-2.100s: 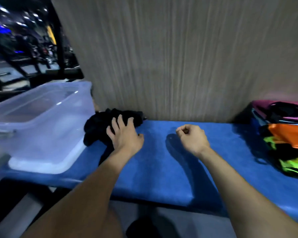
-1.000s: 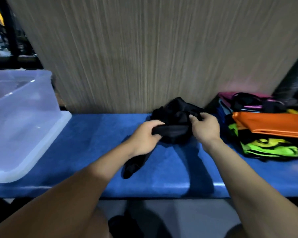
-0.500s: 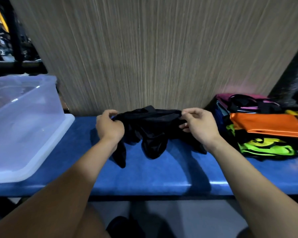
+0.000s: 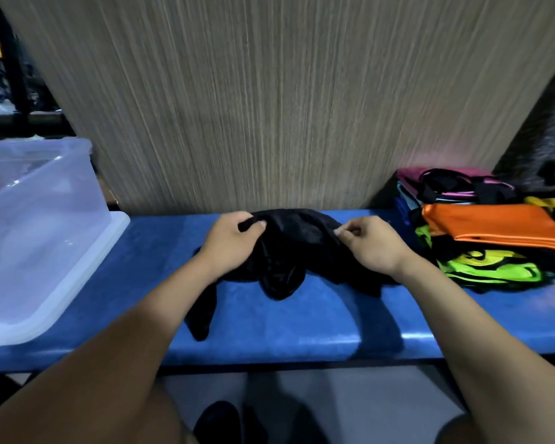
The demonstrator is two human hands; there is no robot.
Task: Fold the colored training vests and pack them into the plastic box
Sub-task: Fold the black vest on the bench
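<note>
At frame centre, the left hand (image 4: 229, 240) and right hand (image 4: 370, 243) each pinch the black vest (image 4: 295, 251) bunched on the blue tabletop (image 4: 302, 325); plastic box (image 4: 39, 232) at left.

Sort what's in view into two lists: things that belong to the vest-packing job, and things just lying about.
Job:
- black vest, pinched by left hand and right hand
- plastic box
- pile of colored vests

Lying about:
- blue bench
- wood-grain panel
</note>
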